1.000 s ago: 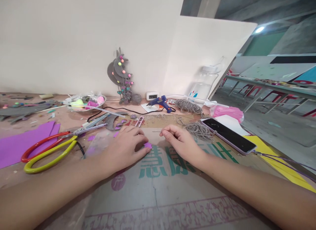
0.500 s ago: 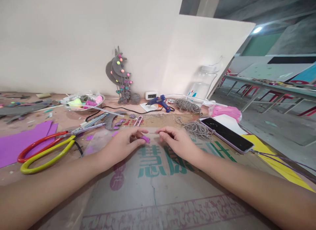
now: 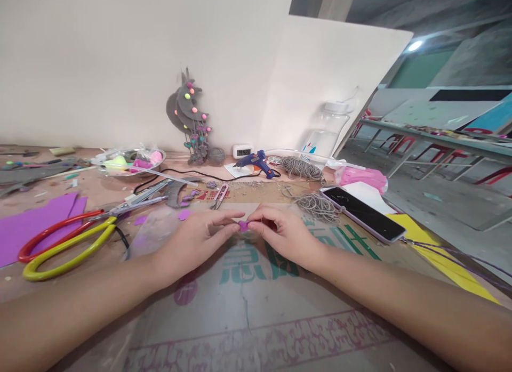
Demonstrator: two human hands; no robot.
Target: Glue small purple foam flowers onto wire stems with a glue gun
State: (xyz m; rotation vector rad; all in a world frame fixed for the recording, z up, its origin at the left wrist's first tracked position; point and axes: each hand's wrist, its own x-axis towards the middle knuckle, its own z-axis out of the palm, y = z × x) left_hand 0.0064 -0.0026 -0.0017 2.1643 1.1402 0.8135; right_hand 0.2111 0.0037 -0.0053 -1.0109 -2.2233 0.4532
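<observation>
A small purple piece [image 3: 244,226] is seen near the centre of the frame, directly between the fingertips of the left hand [image 3: 200,234] and right hand [image 3: 286,232], both about equally near; its long axis cannot be made out. It is pinched at its left side by the left fingertips; its right edge is met by the right fingertips, whose closure on it cannot be determined.

Small piece [image 3: 244,226] purple, scissors [image 3: 112,224] with one red handle and one yellow, glue gun [image 3: 258,160] blue, cord [image 3: 319,208] grey, phone [image 3: 364,215] black edged lilac, cardboard [image 3: 204,313] with green characters and purple squiggled border.
</observation>
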